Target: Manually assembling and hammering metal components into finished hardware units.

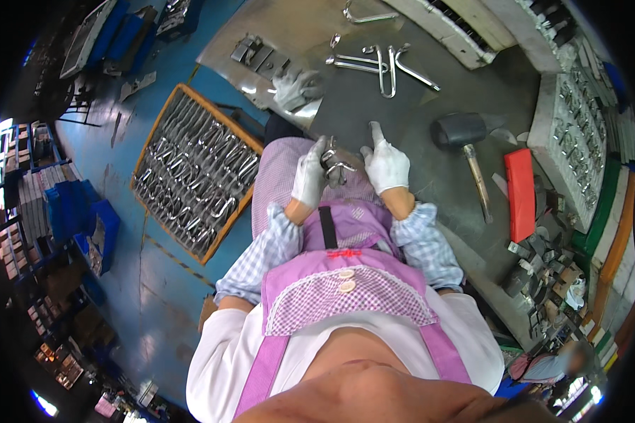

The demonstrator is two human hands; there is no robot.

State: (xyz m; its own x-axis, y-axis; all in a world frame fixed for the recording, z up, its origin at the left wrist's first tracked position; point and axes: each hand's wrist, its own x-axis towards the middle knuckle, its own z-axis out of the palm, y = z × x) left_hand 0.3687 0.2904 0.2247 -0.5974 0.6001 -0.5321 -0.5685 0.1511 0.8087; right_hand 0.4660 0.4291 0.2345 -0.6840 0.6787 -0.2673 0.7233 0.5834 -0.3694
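Note:
Both my hands wear white gloves over my lap, which a purple checked apron covers. My left hand grips a small bent metal part between thumb and fingers. My right hand is beside it, index finger pointing up and away, its thumb close to the same part; whether it touches the part I cannot tell. The grey metal bench lies just beyond both hands.
A black rubber mallet lies on the bench to the right, next to a flat red block. Several bent chrome rods and a spare glove lie farther back. An orange-framed tray of metal parts stands on the blue floor at left.

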